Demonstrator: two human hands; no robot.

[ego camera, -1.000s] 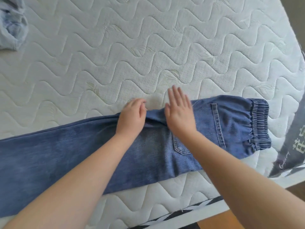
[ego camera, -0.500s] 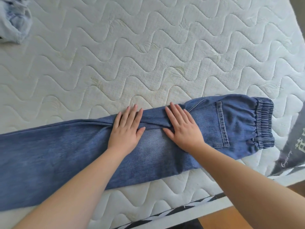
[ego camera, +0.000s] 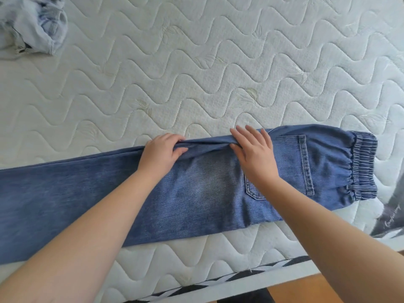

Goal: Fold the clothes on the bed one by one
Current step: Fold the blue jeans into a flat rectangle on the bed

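Note:
A pair of blue jeans (ego camera: pixel 203 193) lies lengthwise across the near part of the bed, folded leg over leg, its elastic waistband (ego camera: pixel 363 167) at the right. My left hand (ego camera: pixel 160 153) sits on the far edge of the jeans at the crotch, its fingers curled around a fold of denim. My right hand (ego camera: pixel 254 153) lies flat, fingers spread, pressing the cloth beside the back pocket (ego camera: pixel 306 165). The legs run off the left edge of the view.
The white quilted mattress (ego camera: pixel 218 62) stretches beyond the jeans. A crumpled pale blue garment (ego camera: pixel 30 25) lies at the far left corner. A grey printed cloth (ego camera: pixel 391 213) sits at the right edge. The bed's near edge has a black-and-white border (ego camera: pixel 218 285).
Both hands slid from flat on the middle of the jeans to their far edge. My left hand's fingers curled onto the fold there; my right hand stayed flat.

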